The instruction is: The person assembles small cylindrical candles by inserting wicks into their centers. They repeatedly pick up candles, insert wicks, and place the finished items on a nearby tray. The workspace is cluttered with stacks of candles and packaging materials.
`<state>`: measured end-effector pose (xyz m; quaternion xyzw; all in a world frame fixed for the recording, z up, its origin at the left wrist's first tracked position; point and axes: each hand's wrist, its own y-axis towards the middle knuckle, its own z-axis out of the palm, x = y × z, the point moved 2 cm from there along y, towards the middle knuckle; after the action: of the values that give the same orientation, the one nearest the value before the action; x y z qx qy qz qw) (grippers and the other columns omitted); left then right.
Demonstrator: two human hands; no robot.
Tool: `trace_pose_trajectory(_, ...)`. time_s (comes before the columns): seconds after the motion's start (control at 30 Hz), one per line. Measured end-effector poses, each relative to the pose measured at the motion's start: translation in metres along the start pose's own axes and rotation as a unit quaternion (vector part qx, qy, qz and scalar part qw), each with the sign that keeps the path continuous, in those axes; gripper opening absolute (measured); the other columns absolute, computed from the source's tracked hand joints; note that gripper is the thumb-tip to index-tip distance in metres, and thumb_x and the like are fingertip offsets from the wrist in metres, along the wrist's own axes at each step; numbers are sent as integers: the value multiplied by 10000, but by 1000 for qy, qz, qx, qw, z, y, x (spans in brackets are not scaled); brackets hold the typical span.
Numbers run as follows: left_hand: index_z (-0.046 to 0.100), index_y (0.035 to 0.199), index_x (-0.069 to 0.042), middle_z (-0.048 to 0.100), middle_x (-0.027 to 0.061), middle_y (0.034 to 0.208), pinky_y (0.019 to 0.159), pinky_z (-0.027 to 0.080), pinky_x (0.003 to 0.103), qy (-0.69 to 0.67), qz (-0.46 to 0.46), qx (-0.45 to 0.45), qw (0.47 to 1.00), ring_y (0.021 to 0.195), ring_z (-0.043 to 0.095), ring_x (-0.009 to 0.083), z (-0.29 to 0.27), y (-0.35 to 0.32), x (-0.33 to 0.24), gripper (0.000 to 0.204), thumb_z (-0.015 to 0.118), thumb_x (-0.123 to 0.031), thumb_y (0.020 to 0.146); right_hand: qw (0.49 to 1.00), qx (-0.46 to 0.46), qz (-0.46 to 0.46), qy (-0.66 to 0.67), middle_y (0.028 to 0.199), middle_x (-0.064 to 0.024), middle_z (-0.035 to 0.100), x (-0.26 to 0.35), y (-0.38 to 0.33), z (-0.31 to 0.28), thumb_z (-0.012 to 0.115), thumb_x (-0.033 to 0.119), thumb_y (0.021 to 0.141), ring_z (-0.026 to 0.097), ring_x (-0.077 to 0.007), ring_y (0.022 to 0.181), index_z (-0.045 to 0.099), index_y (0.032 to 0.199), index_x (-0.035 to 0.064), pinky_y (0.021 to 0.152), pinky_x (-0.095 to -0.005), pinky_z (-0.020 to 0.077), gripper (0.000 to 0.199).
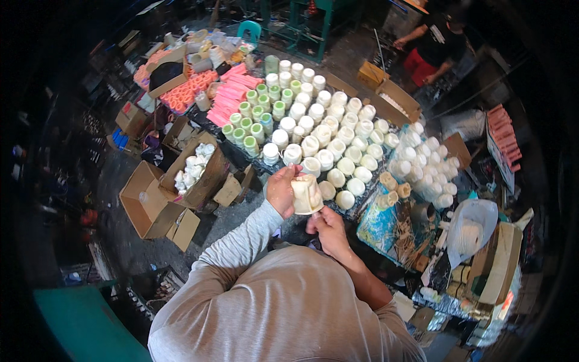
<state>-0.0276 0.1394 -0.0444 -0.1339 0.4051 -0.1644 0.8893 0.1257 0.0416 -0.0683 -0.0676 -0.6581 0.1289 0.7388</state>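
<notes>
My left hand [282, 192] grips a cream, cup-shaped piece [307, 194] in front of my chest, its thumb and fingers around the upper left side. The piece is tilted, with its wider rim toward me. My right hand [329, 230] is closed just below that rim; whatever its fingers pinch is too small to make out. Right beyond the hands stand many white cylindrical pieces [310, 145] in rows on a dark table. Green-topped cylinders [257, 131] stand at the table's left side.
Pink tubes [228, 99] are heaped at the table's far left. Open cardboard boxes [148, 199] sit on the left, one with white crumpled pieces [196, 168]. White cups [425, 158] cluster on the right, near a blue stained container [377, 226]. A person in red shorts [418, 65] stands far right.
</notes>
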Motion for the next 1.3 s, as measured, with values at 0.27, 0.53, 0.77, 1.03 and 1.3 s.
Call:
trace_pose_trajectory(0.27,439,1418,-16,651,133,1187,903,607,410,66,133,-24,989,1047,681,238,-2,-24,-10,820,834,123,712,987,-78,-59,-130,704,71,545,19,-2,-7,667,120,1036,402,-25,588,748,1038,-28,522,-227,297,168)
trace_pose_trajectory(0.53,553,1326,4,677,109,1145,893,599,398,-35,175,-46,983,1022,697,232,-23,-3,-66,594,740,138,779,997,-38,-20,-58,701,61,542,45,-48,-22,651,74,1033,398,-23,593,744,1036,-39,527,-227,297,146)
trace_pose_trajectory(0.77,583,1292,-17,678,143,1150,931,593,453,-85,111,-24,990,1044,714,322,-23,14,-62,343,640,-202,1009,987,16,2,-160,703,46,558,53,-48,-37,637,122,1043,454,-39,623,744,1016,-17,559,-233,364,177)
trace_pose_trajectory(1.03,605,1269,12,688,141,1160,943,592,422,-109,79,-24,991,1060,706,273,-25,30,-63,333,659,-166,993,986,26,20,-165,679,61,552,64,-66,-46,654,153,1031,436,-32,604,761,1007,-11,542,-240,343,197)
trace_pose_trajectory(1.3,609,1252,6,702,168,1119,919,604,499,-129,40,12,991,1021,725,345,-23,34,-68,339,653,-217,1000,982,35,55,-179,735,36,617,64,-76,-55,678,177,1006,488,-50,664,774,996,-18,601,-256,391,218)
